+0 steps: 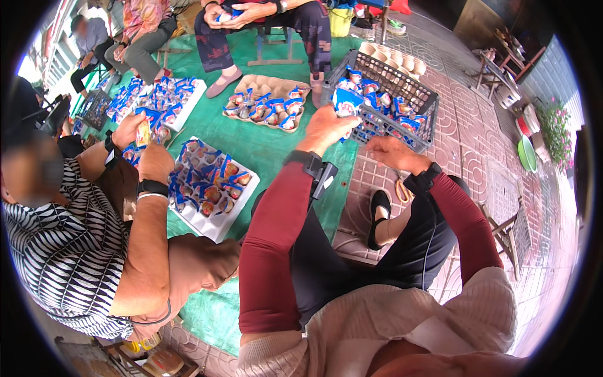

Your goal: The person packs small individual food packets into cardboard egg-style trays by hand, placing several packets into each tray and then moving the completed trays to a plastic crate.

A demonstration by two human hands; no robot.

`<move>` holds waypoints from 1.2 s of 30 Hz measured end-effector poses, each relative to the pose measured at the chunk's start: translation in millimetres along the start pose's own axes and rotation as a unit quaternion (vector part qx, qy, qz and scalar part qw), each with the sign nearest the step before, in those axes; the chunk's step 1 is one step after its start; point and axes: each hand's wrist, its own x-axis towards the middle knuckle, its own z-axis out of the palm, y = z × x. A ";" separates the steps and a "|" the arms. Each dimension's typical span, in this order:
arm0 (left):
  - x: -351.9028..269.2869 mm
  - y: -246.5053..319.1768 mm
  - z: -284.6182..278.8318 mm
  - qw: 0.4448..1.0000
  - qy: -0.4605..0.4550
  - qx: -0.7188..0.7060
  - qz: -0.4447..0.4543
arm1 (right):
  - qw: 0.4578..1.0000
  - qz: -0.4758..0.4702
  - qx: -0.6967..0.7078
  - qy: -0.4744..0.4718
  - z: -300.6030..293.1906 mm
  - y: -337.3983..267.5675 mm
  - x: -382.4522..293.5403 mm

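Observation:
My left hand grips a blue-and-white printed plastic packet at the near left corner of a black plastic crate. Inside the crate lie several similar packets, some showing rounded, pale contents. To the right, my right hand is just off the crate's near side. Its fingers are slightly curled and apart, with nothing visible in them. Both wrists wear dark bands, and a small black device sits by the left one.
Wrapped items fill a white foam tray and a pulp egg tray on the green sheet. Orange-handled scissors lie near my foot. At left, a co-worker's hands hold a packet; another person sits opposite.

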 end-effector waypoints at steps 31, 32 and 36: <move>-97.8 -3.8 -9.8 0.934 -0.094 0.292 0.181 | 0.987 -0.023 -0.151 0.051 -4.7 -46.9 20.7; -104.1 -3.3 -12.3 0.934 -0.116 0.286 0.179 | 0.986 -0.024 -0.158 0.052 -6.7 -43.8 28.3; -119.1 9.7 -9.4 0.920 -0.179 0.306 0.169 | 0.992 -0.010 -0.088 0.091 -24.7 -19.3 58.1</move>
